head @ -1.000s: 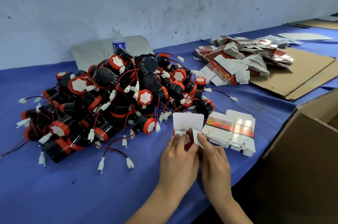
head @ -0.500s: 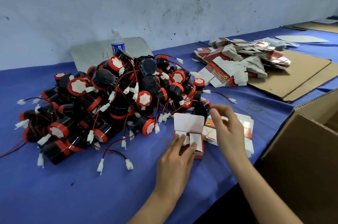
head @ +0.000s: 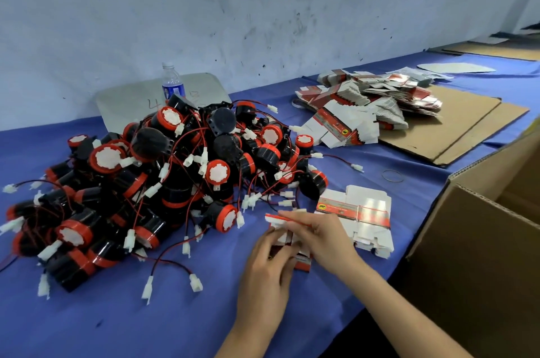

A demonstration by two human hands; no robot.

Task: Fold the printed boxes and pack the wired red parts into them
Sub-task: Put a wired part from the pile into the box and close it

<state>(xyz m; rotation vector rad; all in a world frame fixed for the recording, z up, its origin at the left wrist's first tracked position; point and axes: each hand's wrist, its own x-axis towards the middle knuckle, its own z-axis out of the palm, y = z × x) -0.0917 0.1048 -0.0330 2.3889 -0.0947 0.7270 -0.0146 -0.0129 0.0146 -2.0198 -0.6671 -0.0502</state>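
- The left grip [head: 268, 267], a bare hand, is curled round the near side of the small red-and-white printed cardboard box [head: 287, 239] and holds it on the blue cloth-covered worktop [head: 117, 313].
- The right grip [head: 324, 237] is released. Its fingers are stretched flat over the top flap of the box, which is being pressed down.
- The box stands at the near edge of the worktop, between the two hands. It is just in front of the big pile of black-and-red round parts with red wires and white plugs [head: 175, 182].
- It cannot be told whether a part is already inside, because the hands cover the opening.
- The step in hand is judged to be the closing of the lid.
- The side walls should be kept square by the left grip, so that the tuck tab is not bent against them.
- The flap should be pushed along its whole edge, not at one corner only.
- Any wire or plug should be tucked fully inside first. Otherwise it may be caught under the flap.
- A bundle of flat printed box blanks [head: 359, 217] lies just beside the right grip, ready for the following fold.
- An open brown corrugated carton [head: 482, 255] stands at the right.
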